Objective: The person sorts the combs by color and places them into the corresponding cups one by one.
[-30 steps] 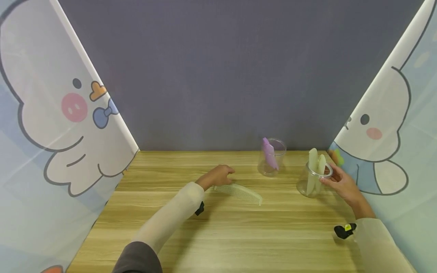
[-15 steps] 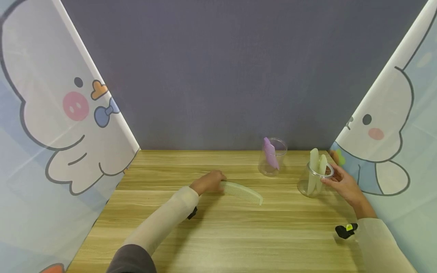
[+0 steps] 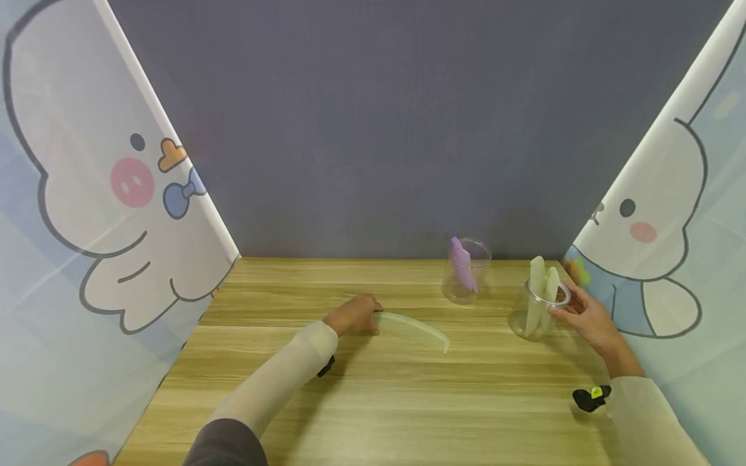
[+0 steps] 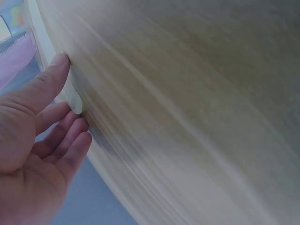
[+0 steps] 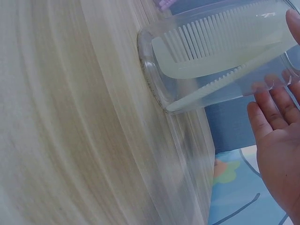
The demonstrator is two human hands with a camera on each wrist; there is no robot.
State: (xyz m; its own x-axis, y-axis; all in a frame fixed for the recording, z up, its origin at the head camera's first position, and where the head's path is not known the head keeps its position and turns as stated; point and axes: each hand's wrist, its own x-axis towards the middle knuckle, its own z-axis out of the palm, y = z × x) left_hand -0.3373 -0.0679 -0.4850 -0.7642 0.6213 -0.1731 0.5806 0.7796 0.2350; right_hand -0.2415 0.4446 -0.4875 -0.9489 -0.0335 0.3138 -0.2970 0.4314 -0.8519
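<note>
A pale green comb [image 3: 412,331] lies flat on the wooden table [image 3: 373,414]. My left hand [image 3: 354,314] pinches its left end; in the left wrist view the thumb [image 4: 52,77] and fingers [image 4: 70,136] close on the comb's rounded tip [image 4: 75,102]. My right hand [image 3: 583,315] holds a clear jar [image 3: 537,312] at its rim, thumb in front and fingers behind. Two pale combs [image 5: 220,51] stand in that jar [image 5: 159,89], with my fingers [image 5: 274,110] beside it.
A second clear jar [image 3: 466,272] with a purple comb [image 3: 462,264] stands near the back wall, left of the held jar. Cartoon-printed panels [image 3: 105,213] close in both sides, and a grey wall [image 3: 373,129] closes the back.
My left hand has drawn back to the left and lowered onto the comb's end, taking hold of it. The comb, the jars and my right hand have hardly moved.
</note>
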